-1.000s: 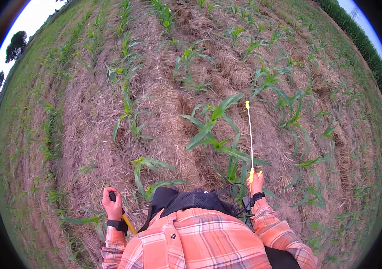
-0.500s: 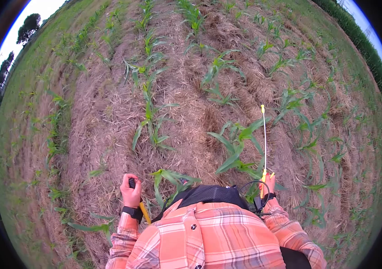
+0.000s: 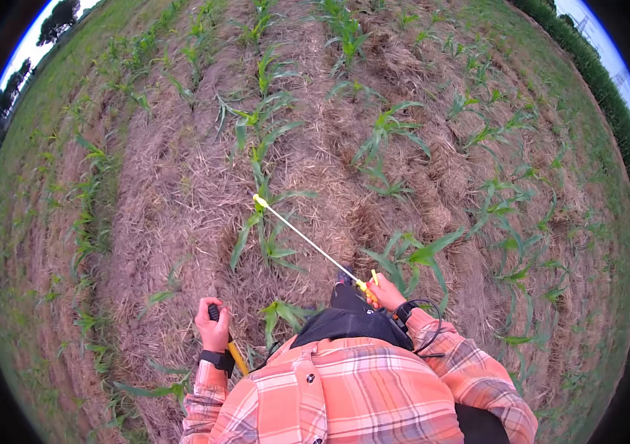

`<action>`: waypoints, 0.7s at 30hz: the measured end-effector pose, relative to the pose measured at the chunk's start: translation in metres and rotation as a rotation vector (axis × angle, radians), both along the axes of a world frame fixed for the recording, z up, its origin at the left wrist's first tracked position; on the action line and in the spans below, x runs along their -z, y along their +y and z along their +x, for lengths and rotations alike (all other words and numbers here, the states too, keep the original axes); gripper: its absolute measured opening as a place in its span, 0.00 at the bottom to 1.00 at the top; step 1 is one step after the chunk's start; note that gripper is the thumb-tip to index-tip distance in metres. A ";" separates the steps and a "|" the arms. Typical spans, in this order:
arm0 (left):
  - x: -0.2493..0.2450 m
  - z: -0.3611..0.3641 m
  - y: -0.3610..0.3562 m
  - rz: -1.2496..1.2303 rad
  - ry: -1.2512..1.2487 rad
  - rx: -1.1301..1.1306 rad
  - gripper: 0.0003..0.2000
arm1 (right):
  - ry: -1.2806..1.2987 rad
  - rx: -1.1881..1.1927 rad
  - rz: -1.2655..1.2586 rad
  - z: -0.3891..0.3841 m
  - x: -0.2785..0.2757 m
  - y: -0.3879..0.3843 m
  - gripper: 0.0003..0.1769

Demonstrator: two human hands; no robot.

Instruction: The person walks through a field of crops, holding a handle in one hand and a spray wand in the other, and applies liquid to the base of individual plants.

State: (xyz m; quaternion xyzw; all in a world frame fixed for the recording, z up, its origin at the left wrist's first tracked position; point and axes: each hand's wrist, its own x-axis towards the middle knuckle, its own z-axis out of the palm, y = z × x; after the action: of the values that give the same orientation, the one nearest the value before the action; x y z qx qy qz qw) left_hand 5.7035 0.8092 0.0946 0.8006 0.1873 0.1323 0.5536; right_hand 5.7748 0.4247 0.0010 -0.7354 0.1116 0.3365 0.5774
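Right hand [image 3: 386, 291], lower centre-right, clamped on spray wand [image 3: 306, 239], slanted seemingly so nozzle [image 3: 259, 200] overhangs maize [image 3: 242, 240]; left hand [image 3: 213, 325], lower left, closed round black-gripped lever [image 3: 238, 358], likely for pumping.

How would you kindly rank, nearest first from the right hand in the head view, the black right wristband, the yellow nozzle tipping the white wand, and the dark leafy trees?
1. Black right wristband: just behind the right hand.
2. Yellow nozzle: ahead-left, at the white wand's far tip.
3. Dark leafy trees: far beyond, at the upper left.
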 end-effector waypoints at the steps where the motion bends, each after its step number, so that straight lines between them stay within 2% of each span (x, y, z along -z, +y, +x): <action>1: -0.006 0.005 0.000 0.043 -0.011 -0.015 0.05 | 0.002 -0.027 0.023 0.008 0.011 0.001 0.11; 3: -0.010 0.018 0.001 0.089 -0.029 -0.025 0.06 | -0.084 -0.070 0.030 0.025 0.040 0.001 0.11; 6: -0.020 0.043 -0.001 0.021 0.003 -0.107 0.07 | -0.133 -0.079 -0.023 0.060 0.038 -0.003 0.11; 9: -0.021 0.077 -0.005 0.020 -0.032 -0.075 0.07 | -0.127 0.012 0.027 0.089 0.037 -0.020 0.11; 11: -0.024 0.104 -0.014 0.075 -0.045 -0.044 0.07 | -0.036 0.149 -0.063 0.104 0.037 -0.038 0.11; 13: -0.029 0.130 -0.026 0.124 -0.061 -0.022 0.07 | -0.071 0.195 -0.051 0.116 0.042 -0.059 0.12; 15: -0.038 0.152 -0.038 0.134 -0.028 0.013 0.06 | -0.066 0.330 -0.152 0.127 0.041 -0.078 0.12; 19: -0.039 0.186 -0.056 0.148 -0.028 0.040 0.06 | -0.087 0.599 0.008 0.147 0.050 -0.113 0.11; 21: -0.031 0.199 -0.053 0.256 -0.090 0.133 0.07 | -0.123 0.714 0.015 0.154 0.056 -0.126 0.10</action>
State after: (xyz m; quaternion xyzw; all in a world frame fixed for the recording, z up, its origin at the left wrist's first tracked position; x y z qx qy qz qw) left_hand 5.9023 0.7559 0.1258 0.8686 0.0907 0.1539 0.4622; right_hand 5.9292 0.2992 -0.0551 -0.6648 0.3241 0.0698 0.6695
